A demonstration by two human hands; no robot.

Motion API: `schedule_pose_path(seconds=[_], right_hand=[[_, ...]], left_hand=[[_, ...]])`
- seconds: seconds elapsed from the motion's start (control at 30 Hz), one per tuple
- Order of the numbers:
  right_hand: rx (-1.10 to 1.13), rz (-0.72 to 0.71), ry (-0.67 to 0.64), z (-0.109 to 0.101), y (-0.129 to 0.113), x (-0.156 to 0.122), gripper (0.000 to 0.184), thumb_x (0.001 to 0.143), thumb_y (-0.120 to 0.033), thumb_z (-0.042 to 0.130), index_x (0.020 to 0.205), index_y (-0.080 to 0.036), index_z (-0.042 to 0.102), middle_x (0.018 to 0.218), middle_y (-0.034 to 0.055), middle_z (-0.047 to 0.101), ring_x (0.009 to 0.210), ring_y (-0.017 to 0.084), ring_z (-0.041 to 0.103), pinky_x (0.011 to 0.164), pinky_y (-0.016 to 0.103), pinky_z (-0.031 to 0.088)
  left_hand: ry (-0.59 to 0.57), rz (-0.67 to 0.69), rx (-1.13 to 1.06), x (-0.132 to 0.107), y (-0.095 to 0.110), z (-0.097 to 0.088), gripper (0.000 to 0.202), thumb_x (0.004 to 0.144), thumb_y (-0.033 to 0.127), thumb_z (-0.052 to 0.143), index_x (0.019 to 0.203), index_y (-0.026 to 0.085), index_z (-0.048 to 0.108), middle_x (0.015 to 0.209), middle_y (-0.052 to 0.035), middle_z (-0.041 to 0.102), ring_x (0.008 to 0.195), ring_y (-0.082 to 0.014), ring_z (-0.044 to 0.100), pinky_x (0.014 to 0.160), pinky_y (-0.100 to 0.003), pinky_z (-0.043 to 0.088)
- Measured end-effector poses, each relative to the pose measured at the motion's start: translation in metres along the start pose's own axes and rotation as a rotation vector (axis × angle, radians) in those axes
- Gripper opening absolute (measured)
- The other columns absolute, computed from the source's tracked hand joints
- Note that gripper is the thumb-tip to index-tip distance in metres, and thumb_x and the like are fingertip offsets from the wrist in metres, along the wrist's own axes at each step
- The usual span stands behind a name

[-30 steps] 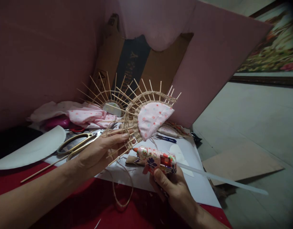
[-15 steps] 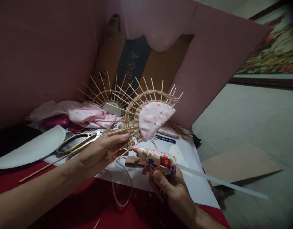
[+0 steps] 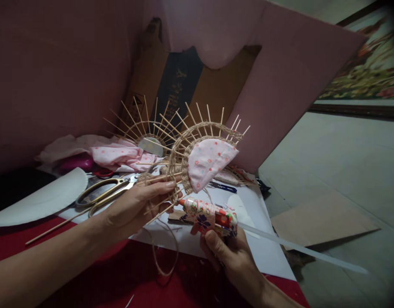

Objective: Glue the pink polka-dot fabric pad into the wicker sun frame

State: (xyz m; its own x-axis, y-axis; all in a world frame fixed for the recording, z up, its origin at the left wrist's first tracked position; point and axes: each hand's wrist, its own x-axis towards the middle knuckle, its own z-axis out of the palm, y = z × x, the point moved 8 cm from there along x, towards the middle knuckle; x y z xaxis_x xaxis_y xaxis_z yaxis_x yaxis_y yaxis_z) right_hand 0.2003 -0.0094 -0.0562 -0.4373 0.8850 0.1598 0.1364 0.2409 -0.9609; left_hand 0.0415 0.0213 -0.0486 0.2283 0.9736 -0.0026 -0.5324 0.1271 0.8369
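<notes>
Up above the surface [image 3: 270,256], the half-round woven piece [image 3: 200,158], with its pink flowered cloth pad and skewer spokes fanning out, is held by the left hand [image 3: 135,205], fingers closed on its lower spokes. Just beneath, the right hand [image 3: 232,256] grips a floral-wrapped glue gun [image 3: 210,216], nozzle touching the weave's lower edge. Loose twine [image 3: 161,252] hangs below. Gold scissors [image 3: 103,192] lie left, beside a white half-disc [image 3: 39,199].

No legible text on cardboard box [image 3: 180,85]
</notes>
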Motion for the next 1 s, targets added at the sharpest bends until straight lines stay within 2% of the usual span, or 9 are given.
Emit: schedule_pose_path(seconds=[0.13, 0.27, 0.63, 1.0], right_hand=[[-0.023, -0.006, 0.016, -0.001, -0.002, -0.001, 0.033, 0.087, -0.048, 0.052, 0.082, -0.017, 0.061, 0.046, -0.0061, 0.039, 0.042, 0.008, 0.032, 0.043, 0.025, 0.025], [-0.016, -0.001, 0.024, -0.002, 0.001, -0.003, 0.032, 0.088, -0.046, 0.051, 0.073, -0.018, 0.058, 0.046, -0.0064, 0.039, 0.042, 0.008, 0.031, 0.044, 0.026, 0.025], [-0.013, 0.04, 0.041, -0.004, 0.008, -0.006, 0.033, 0.086, -0.049, 0.052, 0.077, -0.018, 0.057, 0.048, -0.0052, 0.04, 0.044, 0.009, 0.033, 0.043, 0.026, 0.026], [-0.036, 0.016, 0.048, -0.003, -0.002, -0.004, 0.037, 0.086, -0.049, 0.052, 0.064, -0.02, 0.057, 0.043, -0.0046, 0.038, 0.044, 0.011, 0.034, 0.046, 0.027, 0.028]], left_hand=[[0.005, 0.01, -0.014, -0.001, 0.002, 0.002, 0.024, 0.077, 0.015, 0.065, 0.101, 0.016, 0.067, 0.114, -0.0093, 0.067, 0.098, -0.0208, 0.062, 0.092, -0.035, 0.045], [-0.016, 0.019, -0.032, -0.001, 0.004, 0.005, 0.031, 0.078, 0.015, 0.064, 0.11, 0.016, 0.065, 0.116, -0.0096, 0.066, 0.101, -0.0211, 0.062, 0.092, -0.034, 0.046], [-0.006, 0.011, -0.005, -0.001, 0.002, 0.001, 0.031, 0.079, 0.018, 0.064, 0.11, 0.018, 0.065, 0.12, -0.0083, 0.064, 0.109, -0.0234, 0.058, 0.099, -0.038, 0.041], [0.014, -0.003, 0.01, -0.002, 0.002, 0.001, 0.021, 0.078, 0.017, 0.064, 0.098, 0.017, 0.067, 0.112, -0.0065, 0.067, 0.098, -0.0187, 0.061, 0.095, -0.035, 0.043]])
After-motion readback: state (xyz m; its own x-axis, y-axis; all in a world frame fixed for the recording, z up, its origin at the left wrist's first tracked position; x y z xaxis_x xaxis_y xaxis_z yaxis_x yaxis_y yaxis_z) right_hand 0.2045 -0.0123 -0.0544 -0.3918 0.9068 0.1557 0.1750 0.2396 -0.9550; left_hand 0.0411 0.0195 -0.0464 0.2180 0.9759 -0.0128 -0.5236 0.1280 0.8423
